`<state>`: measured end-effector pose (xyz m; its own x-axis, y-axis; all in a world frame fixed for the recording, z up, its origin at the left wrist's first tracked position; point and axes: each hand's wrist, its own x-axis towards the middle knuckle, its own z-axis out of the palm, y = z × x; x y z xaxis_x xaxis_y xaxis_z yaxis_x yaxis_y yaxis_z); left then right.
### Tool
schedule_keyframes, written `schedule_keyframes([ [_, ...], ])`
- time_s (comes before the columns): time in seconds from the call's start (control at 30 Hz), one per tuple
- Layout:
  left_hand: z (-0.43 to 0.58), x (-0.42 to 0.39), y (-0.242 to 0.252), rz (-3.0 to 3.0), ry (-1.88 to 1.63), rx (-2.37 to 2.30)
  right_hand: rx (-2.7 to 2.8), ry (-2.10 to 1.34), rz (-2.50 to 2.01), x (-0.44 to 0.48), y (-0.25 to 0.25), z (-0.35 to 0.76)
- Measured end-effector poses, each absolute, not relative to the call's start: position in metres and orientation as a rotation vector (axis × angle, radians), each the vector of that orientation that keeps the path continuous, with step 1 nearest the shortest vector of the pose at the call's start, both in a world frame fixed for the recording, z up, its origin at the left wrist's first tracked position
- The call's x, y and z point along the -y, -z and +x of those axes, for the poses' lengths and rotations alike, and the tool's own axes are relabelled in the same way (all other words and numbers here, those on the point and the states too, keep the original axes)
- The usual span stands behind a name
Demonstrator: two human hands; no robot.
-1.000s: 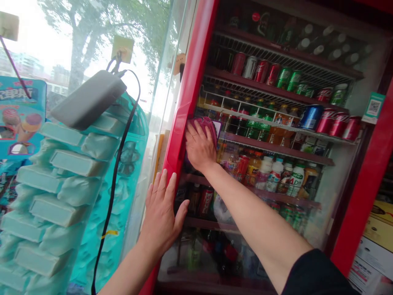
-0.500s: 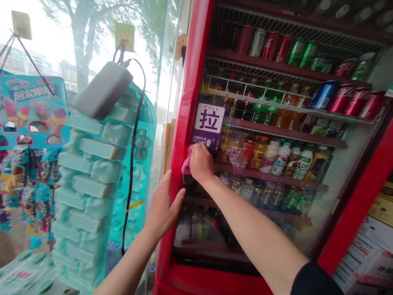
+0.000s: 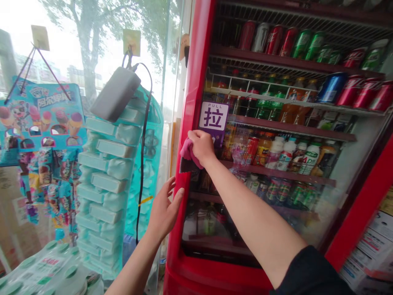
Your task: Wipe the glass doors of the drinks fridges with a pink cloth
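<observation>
**Cloth at the Door's Left Edge: Status and Room**

Head view. We locate the cloth (image 3: 193, 153) at the centre, where the cooler's glass (image 3: 225, 243) meets its red rim (image 3: 196, 61). The right hand (image 3: 202, 143) has fingers and thumb closed on it and overlaps the lower part of the sign (image 3: 214, 116). The left hand (image 3: 164, 211), at lower centre, holds nothing; its fingers are loosely parted at the rim. We cannot tell whether it touches.

Progress: we judge the work to be under way, since the cloth is gripped and at the door. No visible line divides covered surface from uncovered, so we cannot state how much is done or left.

Room: the rim bounds the glass on the left, with the window (image 3: 156, 61) beyond. The cable (image 3: 141, 176) hangs near the left hand, from the grey block (image 3: 116, 94) at upper left. Below the right hand, smooth glass runs down to the rim; the right forearm crosses its right side.
</observation>
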<state>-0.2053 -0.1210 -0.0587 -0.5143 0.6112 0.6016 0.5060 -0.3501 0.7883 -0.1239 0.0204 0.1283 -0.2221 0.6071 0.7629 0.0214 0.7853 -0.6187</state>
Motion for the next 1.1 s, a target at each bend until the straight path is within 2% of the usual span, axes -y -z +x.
schedule_keyframes([
  [0.3, -0.192, 0.112, 0.068, 1.456, -1.956, -1.8, 1.944, -0.264, -0.802, -0.008, -0.154, -0.134],
  [0.63, -0.185, 0.139, 0.07, 1.439, -2.012, -1.868, 1.937, -0.279, -0.812, 0.003, -0.152, -0.132],
  [1.1, -0.2, 0.121, 0.081, 1.601, -2.084, -2.101, 1.926, -0.305, -0.669, 0.014, -0.147, -0.117],
])
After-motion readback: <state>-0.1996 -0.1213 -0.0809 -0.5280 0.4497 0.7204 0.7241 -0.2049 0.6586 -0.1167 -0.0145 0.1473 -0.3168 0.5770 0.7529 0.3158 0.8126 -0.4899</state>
